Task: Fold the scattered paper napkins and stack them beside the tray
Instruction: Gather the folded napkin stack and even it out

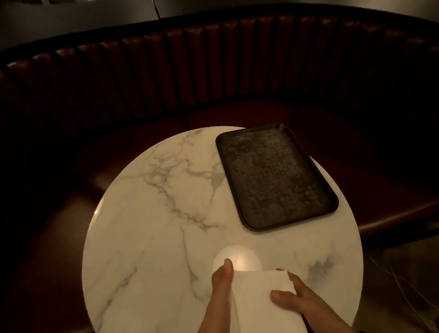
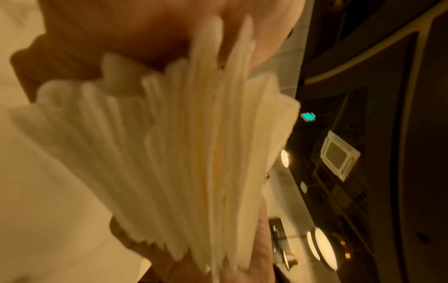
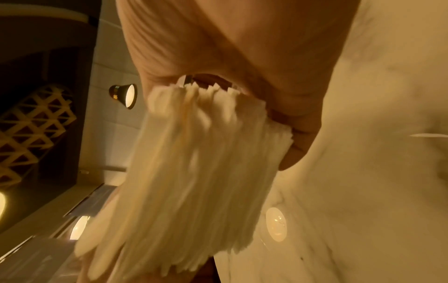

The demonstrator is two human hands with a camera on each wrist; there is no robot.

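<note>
Both hands clamp one thick bundle of napkins between them, the left hand flat along its left face with the thumb up, the right hand with its thumb pinching across the top sheet. Judging from the ragged edges fanning out in the wrist views, they are best tapped square on the bench directly below the grip. Up and to the right of the grip lies the tray, so the squared stack should go down on the bare marble just beside its near rim.
</note>
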